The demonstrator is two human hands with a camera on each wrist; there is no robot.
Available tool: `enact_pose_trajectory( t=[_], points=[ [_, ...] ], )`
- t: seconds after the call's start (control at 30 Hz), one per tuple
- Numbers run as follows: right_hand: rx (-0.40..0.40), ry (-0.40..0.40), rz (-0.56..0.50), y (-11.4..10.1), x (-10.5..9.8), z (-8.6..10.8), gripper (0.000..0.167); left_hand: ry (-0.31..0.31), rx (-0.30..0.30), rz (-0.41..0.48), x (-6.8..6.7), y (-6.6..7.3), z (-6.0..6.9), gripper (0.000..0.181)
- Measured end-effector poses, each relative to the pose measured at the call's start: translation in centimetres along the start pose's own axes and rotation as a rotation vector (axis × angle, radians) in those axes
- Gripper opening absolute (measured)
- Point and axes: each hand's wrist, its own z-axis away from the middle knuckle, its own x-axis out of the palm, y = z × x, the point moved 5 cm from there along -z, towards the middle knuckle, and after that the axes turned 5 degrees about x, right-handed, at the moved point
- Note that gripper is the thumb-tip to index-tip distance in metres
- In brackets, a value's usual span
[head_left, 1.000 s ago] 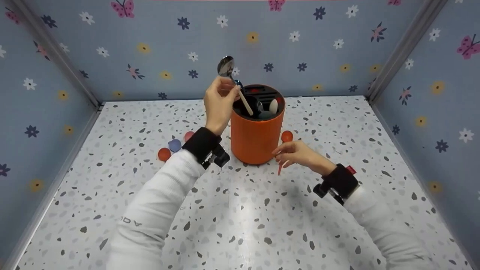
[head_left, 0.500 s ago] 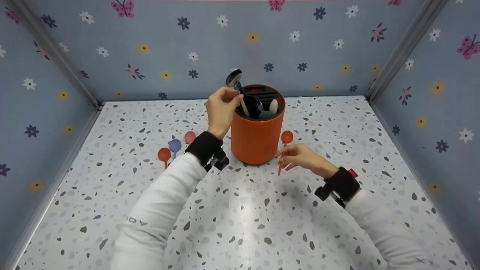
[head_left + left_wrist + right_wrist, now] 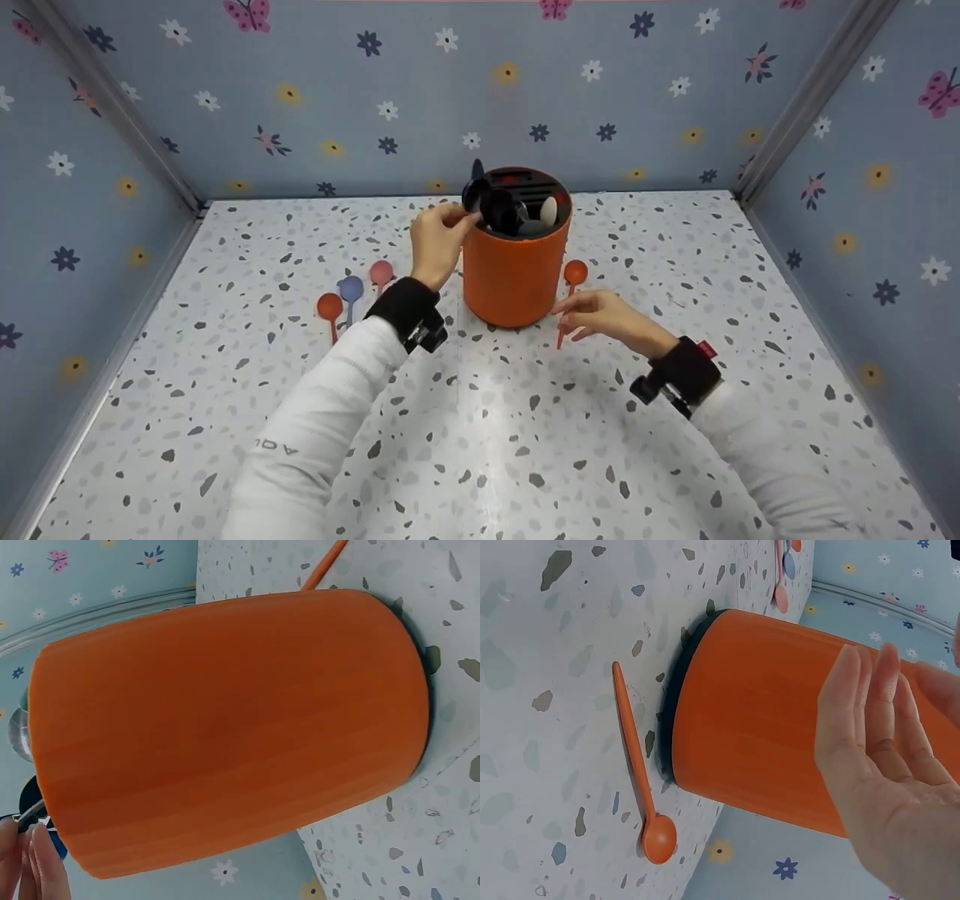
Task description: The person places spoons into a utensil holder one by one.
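An orange cylindrical utensil holder (image 3: 514, 285) with a black slotted top stands upright on the table. At the left of its rim, my left hand (image 3: 436, 244) pinches a metal spoon (image 3: 472, 195) by its neck, bowl up and handle down inside the holder. In the left wrist view, thumb and fingertips (image 3: 46, 862) meet around the thin metal stem. My right hand (image 3: 606, 321) hovers at the holder's right, fingers loosely bent and holding nothing. An orange spoon (image 3: 658, 838) lies on the table beside the holder; in the head view, the right fingers partly cover its handle.
Left of the holder lie a red-orange spoon (image 3: 330, 307), a blue spoon (image 3: 350, 289) and a pink spoon (image 3: 382, 271), partly hidden by the left arm. A white spoon (image 3: 549, 211) and dark utensils stand in the holder. Flower-patterned walls (image 3: 420, 90) enclose the speckled table (image 3: 480, 465).
My left hand has lowered the metal spoon, handle first, into the left part of the holder, and the bowl now sits near the rim. The right hand has stayed nearly still.
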Motion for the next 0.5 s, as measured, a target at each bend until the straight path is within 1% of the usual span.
enact_pose_trajectory(
  t=[0.1, 0.2, 0.3, 0.4, 0.5],
  points=[
    [0.015, -0.001, -0.006, 0.4, -0.1, 0.1, 0.030, -0.017, -0.017, 0.018, -0.1, -1.1, 0.5, 0.016],
    [0.034, 0.005, -0.007, 0.8, -0.1, 0.2, 0.032, -0.022, -0.024, 0.002, -0.5, -2.2, 1.1, 0.015],
    [0.032, 0.003, -0.010, 1.2, -0.2, 0.4, 0.032, -0.026, -0.041, -0.011, -1.0, -3.4, 1.6, 0.014],
    [0.016, -0.005, -0.009, 1.6, -0.2, 0.5, 0.030, -0.057, -0.070, -0.023, -1.7, -4.7, 2.0, 0.013],
    [0.012, -0.006, -0.013, 2.0, -0.3, 0.6, 0.029, -0.090, -0.104, -0.073, -2.5, -6.1, 2.4, 0.014]
  ],
)
